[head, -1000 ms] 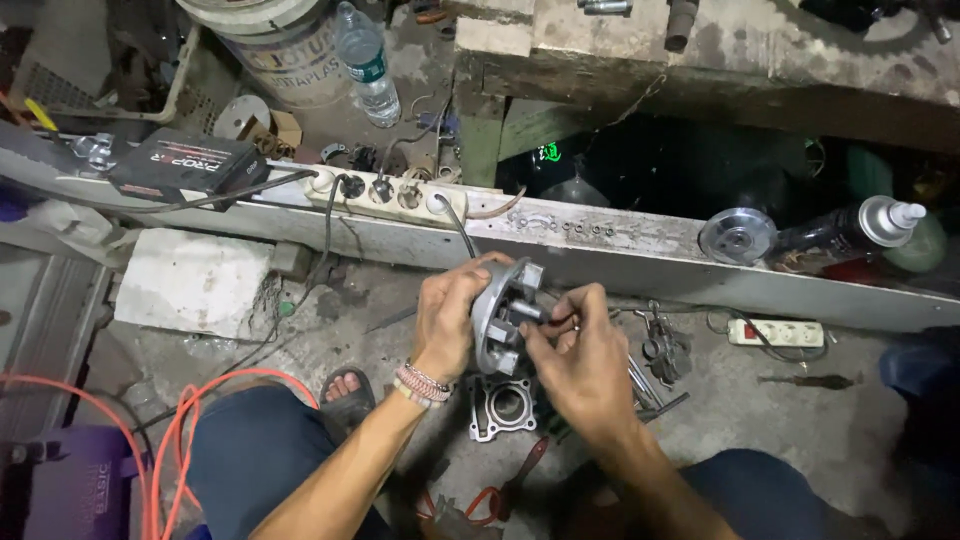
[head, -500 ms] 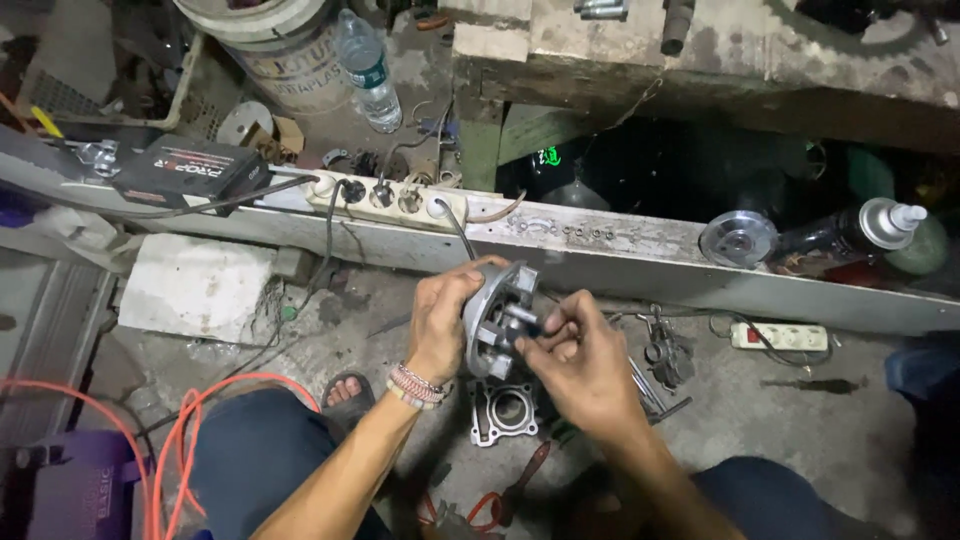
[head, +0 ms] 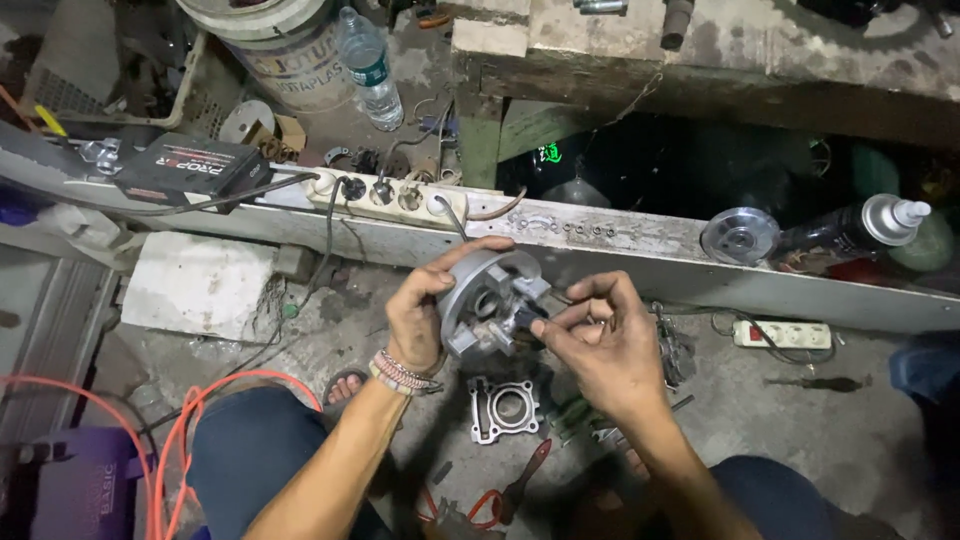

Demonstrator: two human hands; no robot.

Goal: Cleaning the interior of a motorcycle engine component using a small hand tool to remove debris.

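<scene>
Grey cast cylinder block (head: 503, 408) lies on the floor just below my hands. My left hand (head: 420, 320) grips the round metal housing (head: 487, 302) by its rim; my right hand (head: 600, 345) pinches a small dark part (head: 527, 320) at its centre. Beyond, the power strip (head: 385, 197) crowds the beam edge.

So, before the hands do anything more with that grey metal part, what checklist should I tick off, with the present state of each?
1. Left hand grips the round grey metal part at its rim: ok.
2. Right hand pinches a small dark piece at the part's middle: ok.
3. Small piece fully seated: cannot tell.
4. Part held above the floor, over the square metal block: ok.
5. Screwdriver lies on the floor, apart from both hands: ok.
</scene>
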